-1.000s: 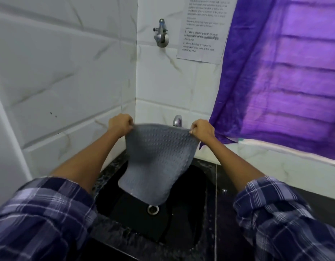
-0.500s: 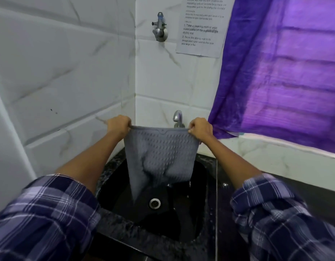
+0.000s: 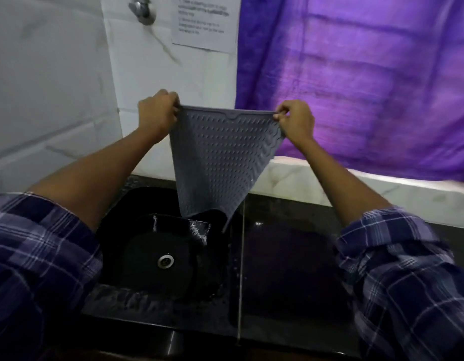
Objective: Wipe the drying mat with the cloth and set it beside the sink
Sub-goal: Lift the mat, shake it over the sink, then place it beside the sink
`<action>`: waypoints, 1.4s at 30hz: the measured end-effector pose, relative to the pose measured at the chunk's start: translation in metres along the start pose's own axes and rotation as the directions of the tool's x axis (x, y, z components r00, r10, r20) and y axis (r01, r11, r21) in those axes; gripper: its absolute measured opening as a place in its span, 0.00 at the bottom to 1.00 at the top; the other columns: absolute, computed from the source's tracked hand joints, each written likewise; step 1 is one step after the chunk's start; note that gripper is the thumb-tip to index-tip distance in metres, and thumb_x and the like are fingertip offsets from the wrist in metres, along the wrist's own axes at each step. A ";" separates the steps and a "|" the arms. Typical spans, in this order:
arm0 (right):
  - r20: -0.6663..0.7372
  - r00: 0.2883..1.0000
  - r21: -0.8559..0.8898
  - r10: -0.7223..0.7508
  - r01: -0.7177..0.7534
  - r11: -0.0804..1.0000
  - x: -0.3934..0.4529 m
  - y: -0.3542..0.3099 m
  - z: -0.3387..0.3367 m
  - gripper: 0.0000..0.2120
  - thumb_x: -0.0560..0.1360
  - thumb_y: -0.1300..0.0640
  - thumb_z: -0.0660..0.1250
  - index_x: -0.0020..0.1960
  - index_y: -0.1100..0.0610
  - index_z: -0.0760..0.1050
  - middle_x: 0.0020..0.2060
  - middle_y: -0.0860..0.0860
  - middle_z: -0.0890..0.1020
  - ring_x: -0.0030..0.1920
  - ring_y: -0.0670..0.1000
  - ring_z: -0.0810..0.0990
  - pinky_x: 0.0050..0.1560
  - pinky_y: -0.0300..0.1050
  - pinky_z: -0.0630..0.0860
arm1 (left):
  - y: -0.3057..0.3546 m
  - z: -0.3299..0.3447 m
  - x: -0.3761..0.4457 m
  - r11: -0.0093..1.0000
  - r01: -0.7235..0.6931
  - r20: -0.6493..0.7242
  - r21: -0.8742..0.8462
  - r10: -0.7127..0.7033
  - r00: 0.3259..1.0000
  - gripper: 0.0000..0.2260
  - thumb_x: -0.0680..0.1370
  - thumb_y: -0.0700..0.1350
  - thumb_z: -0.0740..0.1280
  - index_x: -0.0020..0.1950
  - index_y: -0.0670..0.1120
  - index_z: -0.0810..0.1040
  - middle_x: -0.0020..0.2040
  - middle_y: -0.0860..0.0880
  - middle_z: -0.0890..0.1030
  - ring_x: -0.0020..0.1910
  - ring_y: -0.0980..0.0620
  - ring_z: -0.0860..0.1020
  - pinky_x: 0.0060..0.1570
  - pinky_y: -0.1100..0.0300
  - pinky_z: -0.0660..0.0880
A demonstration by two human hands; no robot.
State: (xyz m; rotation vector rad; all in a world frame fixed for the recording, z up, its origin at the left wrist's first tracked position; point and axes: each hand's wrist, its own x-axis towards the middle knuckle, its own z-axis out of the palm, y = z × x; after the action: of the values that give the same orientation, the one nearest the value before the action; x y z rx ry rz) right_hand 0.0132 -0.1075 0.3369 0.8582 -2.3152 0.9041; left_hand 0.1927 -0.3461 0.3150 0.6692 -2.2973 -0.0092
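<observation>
Holding the grey drying mat [image 3: 220,157] up by its top edge, both hands are pinching a corner each: left hand [image 3: 156,114] has fingers curled round the left corner, right hand [image 3: 294,119] nips the right corner between thumb and fingers. The mat is stretched tight between the hands and hangs down below them, narrowing toward the bottom, its lower end curling just above the right rim of the black sink [image 3: 157,259]. Under the right hand is the dark wet table [image 3: 290,256]. Beyond the hands there's white tile wall, a taped-up paper sheet [image 3: 203,22] and a purple curtain [image 3: 369,79] behind the right hand.
</observation>
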 end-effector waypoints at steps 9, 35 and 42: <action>0.113 0.992 -0.122 -0.062 0.076 0.990 -0.026 0.084 -0.144 0.10 0.70 0.60 0.69 0.50 0.60 0.83 0.49 0.58 0.85 0.52 0.57 0.81 0.51 0.46 0.75 | 0.130 -0.027 -0.029 0.989 -0.035 0.152 -0.146 0.057 0.987 0.09 0.76 0.44 0.67 0.55 0.45 0.81 0.56 0.44 0.82 0.58 0.41 0.77 0.56 0.50 0.73; 0.505 0.817 -0.011 0.279 -0.317 0.948 -0.077 0.311 0.078 0.10 0.72 0.69 0.63 0.49 0.64 0.82 0.49 0.62 0.84 0.51 0.60 0.82 0.54 0.48 0.76 | 0.177 0.251 -0.084 0.998 -0.063 0.696 -0.030 0.067 0.715 0.22 0.76 0.46 0.69 0.69 0.45 0.71 0.67 0.43 0.74 0.67 0.43 0.71 0.64 0.49 0.72; 0.725 0.655 0.014 0.211 -0.320 0.947 -0.172 0.329 0.105 0.09 0.75 0.68 0.63 0.51 0.69 0.80 0.49 0.64 0.83 0.51 0.61 0.82 0.51 0.45 0.76 | 0.131 0.258 -0.186 0.994 0.094 0.853 -0.048 -0.008 0.521 0.07 0.74 0.44 0.71 0.52 0.48 0.80 0.51 0.51 0.84 0.53 0.53 0.81 0.49 0.61 0.74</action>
State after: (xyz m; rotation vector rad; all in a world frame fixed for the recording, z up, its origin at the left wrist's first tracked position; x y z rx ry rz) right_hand -0.1266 0.0704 0.0244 1.0927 -3.1647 0.9774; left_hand 0.0739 -0.1937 0.0303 0.7931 -3.2030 -0.6076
